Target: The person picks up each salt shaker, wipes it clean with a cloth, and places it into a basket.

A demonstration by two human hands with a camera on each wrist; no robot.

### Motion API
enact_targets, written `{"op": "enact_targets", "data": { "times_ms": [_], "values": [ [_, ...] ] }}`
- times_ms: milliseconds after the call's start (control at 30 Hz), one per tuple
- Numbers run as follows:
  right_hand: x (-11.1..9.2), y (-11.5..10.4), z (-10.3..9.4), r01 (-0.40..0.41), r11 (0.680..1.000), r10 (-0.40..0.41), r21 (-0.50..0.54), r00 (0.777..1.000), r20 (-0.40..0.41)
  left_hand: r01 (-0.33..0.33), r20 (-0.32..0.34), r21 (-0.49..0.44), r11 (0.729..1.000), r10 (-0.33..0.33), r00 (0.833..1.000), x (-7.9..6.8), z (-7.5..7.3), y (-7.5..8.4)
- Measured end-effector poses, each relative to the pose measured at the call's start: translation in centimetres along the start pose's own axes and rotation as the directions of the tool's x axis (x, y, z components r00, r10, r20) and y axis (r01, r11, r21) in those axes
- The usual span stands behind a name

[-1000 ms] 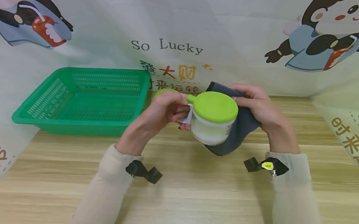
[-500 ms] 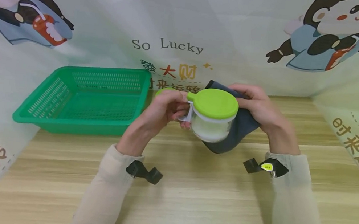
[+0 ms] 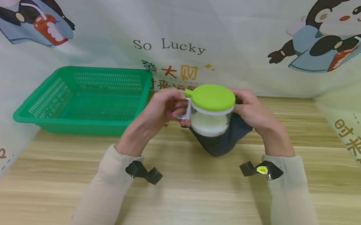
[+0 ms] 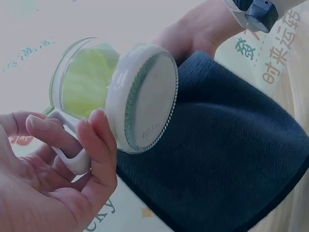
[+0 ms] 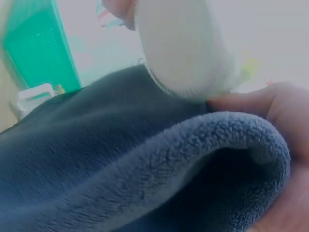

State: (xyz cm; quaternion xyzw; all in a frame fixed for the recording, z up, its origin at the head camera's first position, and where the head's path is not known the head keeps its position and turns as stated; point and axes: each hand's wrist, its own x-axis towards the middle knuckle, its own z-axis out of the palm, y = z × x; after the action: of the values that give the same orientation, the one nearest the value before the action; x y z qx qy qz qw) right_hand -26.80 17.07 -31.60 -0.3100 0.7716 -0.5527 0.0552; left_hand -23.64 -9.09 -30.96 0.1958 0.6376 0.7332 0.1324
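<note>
A clear seasoning jar [image 3: 210,121] with a lime-green lid [image 3: 215,97] and a white handle is held up above the table. My left hand [image 3: 171,108] grips the jar by its handle, fingers curled through and around it. A dark blue-grey cloth [image 4: 217,145] hangs behind and below the jar, close against it. My right hand [image 3: 253,111] grips the cloth at the jar's right side; its fingertips are partly hidden behind the jar and cloth. In the left wrist view the jar is tilted, its ridged white base [image 4: 152,104] showing.
A green plastic basket [image 3: 87,128] stands at the back left of the wooden table [image 3: 178,200]. In the right wrist view another white handle [image 5: 36,92] shows between cloth and basket; the rest of it is hidden. A printed sheet [image 3: 241,34] hangs behind.
The jar has risen slightly and shifted a little left. My right hand has moved left with the cloth, which now hangs further under the jar. The green thing behind my left hand is now hidden.
</note>
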Motion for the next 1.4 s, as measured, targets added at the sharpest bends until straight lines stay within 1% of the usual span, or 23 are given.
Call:
{"op": "enact_targets", "data": {
  "times_ms": [67, 200, 400, 567, 767, 933, 1033, 1200, 1333, 1400],
  "values": [
    [0.2, 0.2, 0.3, 0.019, 1.0, -0.019, 0.005, 1.0, -0.001, 0.014, -0.007, 0.006, 1.0, -0.014, 1.0, 0.0, 0.1, 0.0],
    [0.6, 0.8, 1.0, 0.043, 0.997, -0.043, 0.058, 0.999, -0.007, 0.019, -0.018, 0.011, 1.0, -0.019, 1.0, -0.2, 0.2, -0.2],
    [0.9, 1.1, 1.3, 0.026, 0.991, -0.024, 0.13, 0.999, -0.022, 0.0, 0.009, -0.014, 1.0, 0.001, 1.0, -0.2, 0.1, -0.5],
    [1.1, 1.1, 1.5, 0.034, 0.983, -0.028, 0.182, 0.999, -0.034, 0.009, 0.026, -0.028, 1.0, -0.008, 1.0, -0.2, 0.2, -0.5],
    [1.1, 1.2, 1.6, 0.01, 0.978, -0.005, 0.209, 1.0, -0.025, 0.017, 0.019, -0.049, 0.999, -0.016, 1.0, -0.2, 0.3, -0.5],
    [1.1, 1.2, 1.4, -0.012, 0.974, 0.017, 0.228, 1.0, -0.018, 0.011, 0.036, -0.036, 0.999, -0.01, 0.999, 0.0, 0.5, -0.5],
    [1.0, 1.1, 1.1, -0.013, 0.979, 0.017, 0.203, 1.0, -0.018, 0.009, 0.035, -0.018, 1.0, -0.008, 0.999, 0.1, 0.5, -0.5],
    [0.7, 0.3, 0.5, -0.034, 0.996, 0.035, 0.079, 0.999, -0.019, 0.009, 0.007, 0.008, 1.0, -0.009, 1.0, 0.0, 0.3, -0.1],
    [0.0, -0.6, -0.2, -0.075, 0.997, 0.074, -0.021, 0.997, -0.029, -0.022, -0.037, 0.013, 1.0, 0.022, 0.999, -0.1, 0.0, 0.4],
    [-0.4, -1.1, -0.5, -0.105, 0.994, 0.103, -0.038, 0.994, -0.039, -0.046, -0.073, 0.024, 0.999, 0.048, 0.996, -0.2, -0.3, 0.5]
  ]
}}
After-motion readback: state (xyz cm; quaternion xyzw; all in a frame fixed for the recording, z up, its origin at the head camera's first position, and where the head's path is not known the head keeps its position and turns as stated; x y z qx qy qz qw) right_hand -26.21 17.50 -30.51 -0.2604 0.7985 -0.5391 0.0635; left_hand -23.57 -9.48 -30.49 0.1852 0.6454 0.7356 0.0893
